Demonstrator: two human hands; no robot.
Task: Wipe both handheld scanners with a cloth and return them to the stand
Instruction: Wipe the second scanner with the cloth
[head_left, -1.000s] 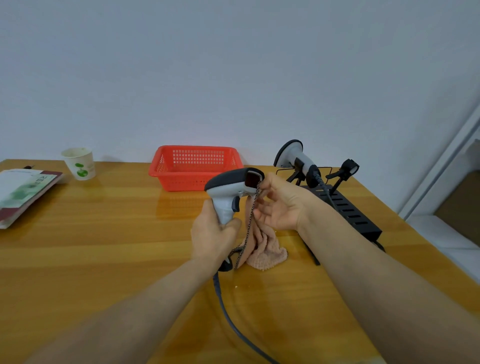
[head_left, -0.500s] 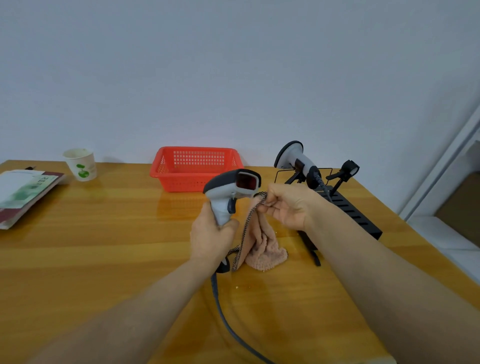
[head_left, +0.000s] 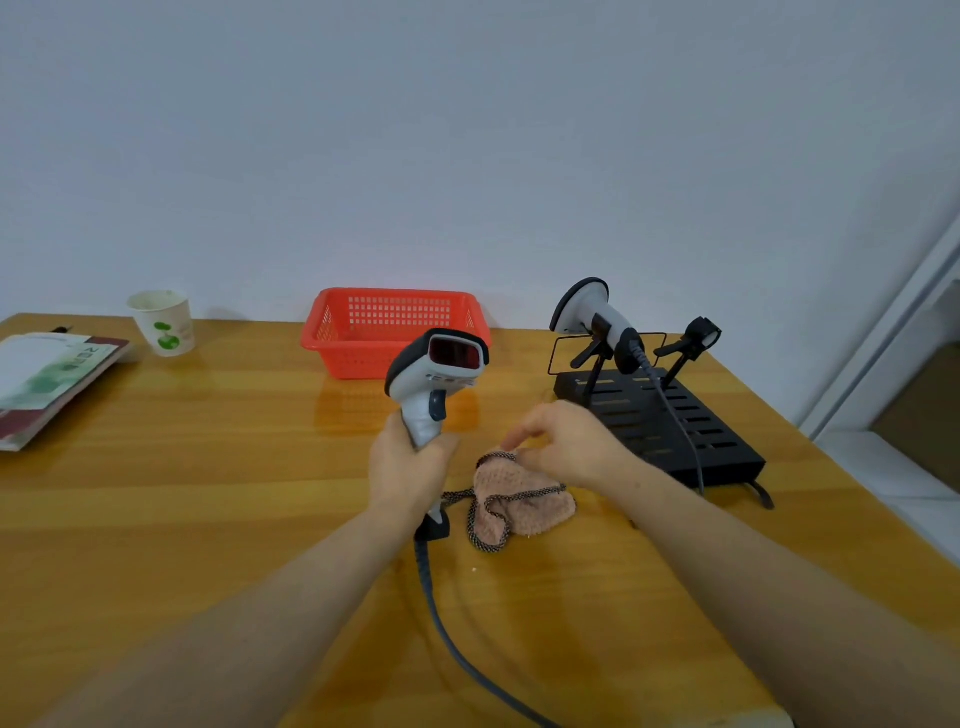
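Mid-table, well inside the edges, left hand (head_left: 410, 467) gripping scanner (head_left: 434, 382); right hand (head_left: 566, 441) loosely curled touching cloth (head_left: 519, 499).

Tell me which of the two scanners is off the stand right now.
The scanner gripped by the left hand, its red window facing the camera, is off. The other scanner sits clipped on the black stand at right.

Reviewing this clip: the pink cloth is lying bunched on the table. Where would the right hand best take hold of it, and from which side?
Probably the raised fold at the far edge of the pink cloth, pinched from above. That edge bunches up under the right hand, whose fingers are right at it, while the near side lies flatter with its dark trim looping out. The left hand holds the scanner just left of the cloth, so that side is crowded.
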